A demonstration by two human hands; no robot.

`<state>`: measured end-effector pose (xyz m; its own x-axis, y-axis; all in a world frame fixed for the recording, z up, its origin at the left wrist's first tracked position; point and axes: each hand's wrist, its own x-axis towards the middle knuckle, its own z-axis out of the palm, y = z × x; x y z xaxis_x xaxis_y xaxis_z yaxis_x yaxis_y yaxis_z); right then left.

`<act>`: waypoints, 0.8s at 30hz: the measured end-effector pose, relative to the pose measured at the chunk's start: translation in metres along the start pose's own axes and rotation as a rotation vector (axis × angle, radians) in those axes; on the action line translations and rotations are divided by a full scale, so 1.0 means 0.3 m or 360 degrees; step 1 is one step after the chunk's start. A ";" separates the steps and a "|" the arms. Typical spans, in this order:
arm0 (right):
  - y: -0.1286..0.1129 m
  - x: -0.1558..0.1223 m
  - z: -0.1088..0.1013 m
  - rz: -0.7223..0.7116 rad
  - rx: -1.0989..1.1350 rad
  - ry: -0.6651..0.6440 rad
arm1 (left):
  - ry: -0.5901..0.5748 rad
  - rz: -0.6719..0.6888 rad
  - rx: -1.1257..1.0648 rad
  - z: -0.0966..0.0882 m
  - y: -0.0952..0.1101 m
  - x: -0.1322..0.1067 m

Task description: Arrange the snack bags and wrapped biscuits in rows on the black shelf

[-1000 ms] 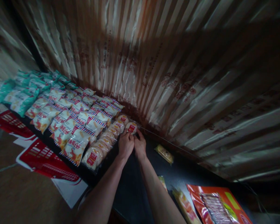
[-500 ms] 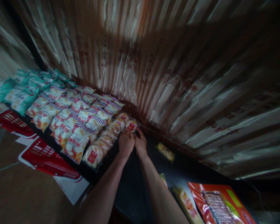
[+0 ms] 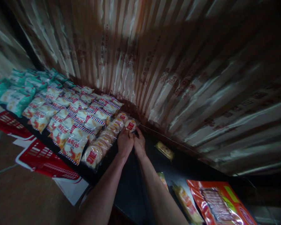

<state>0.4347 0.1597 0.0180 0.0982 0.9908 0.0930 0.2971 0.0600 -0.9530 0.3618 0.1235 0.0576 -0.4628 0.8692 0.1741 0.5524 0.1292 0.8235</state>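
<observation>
Both my hands meet at a round bread packet [image 3: 130,124] with a red label, at the far end of a row of the same packets [image 3: 100,146] on a dark shelf [image 3: 131,187]. My left hand [image 3: 125,143] grips the packet's near left side with curled fingers. My right hand [image 3: 139,143] pinches its right edge. The packet stands close to the striped back wall [image 3: 178,78].
Left of the row lie several red-white-blue striped snack bags [image 3: 72,125], then green bags [image 3: 18,90]. A small yellow packet [image 3: 164,150] lies to the right. An orange sausage pack [image 3: 220,203] and slim packets [image 3: 186,203] sit near right. Red baskets [image 3: 41,157] stand on the floor at left.
My hands stay on the end packet and have only shifted slightly; the view drifted a little up and left.
</observation>
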 end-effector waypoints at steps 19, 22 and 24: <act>-0.115 -0.268 -0.207 0.0196 0.0155 0.0284 | -0.0346 0.0205 -0.0218 -0.062 0.102 -0.253; -0.148 -0.401 -0.263 0.0156 0.0127 0.0328 | -0.0421 0.0285 -0.0352 -0.102 0.113 -0.357; -0.166 -0.504 -0.295 0.0159 0.0126 0.0380 | -0.0439 0.0322 -0.0472 -0.140 0.113 -0.444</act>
<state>0.4892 -0.0039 0.0770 0.3471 0.9363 0.0538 0.2002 -0.0179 -0.9796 0.4132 -0.0079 0.0850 -0.1416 0.9628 0.2300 0.3718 -0.1636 0.9138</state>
